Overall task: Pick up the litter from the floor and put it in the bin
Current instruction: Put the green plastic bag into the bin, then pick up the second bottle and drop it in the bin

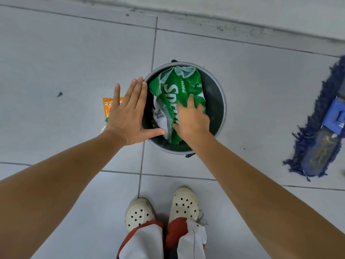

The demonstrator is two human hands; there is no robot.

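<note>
A round grey bin stands on the tiled floor in front of my feet. A crumpled green plastic wrapper with white lettering lies inside it and fills most of the opening. My right hand rests on the wrapper inside the bin, fingers bent over it. My left hand hovers flat over the bin's left rim, fingers spread and empty. An orange packet lies on the floor to the left of the bin, partly hidden behind my left hand.
A blue mop head lies on the floor to the right of the bin. A wall base runs along the top. My white clogs stand just below the bin. A small dark speck marks the tile at left.
</note>
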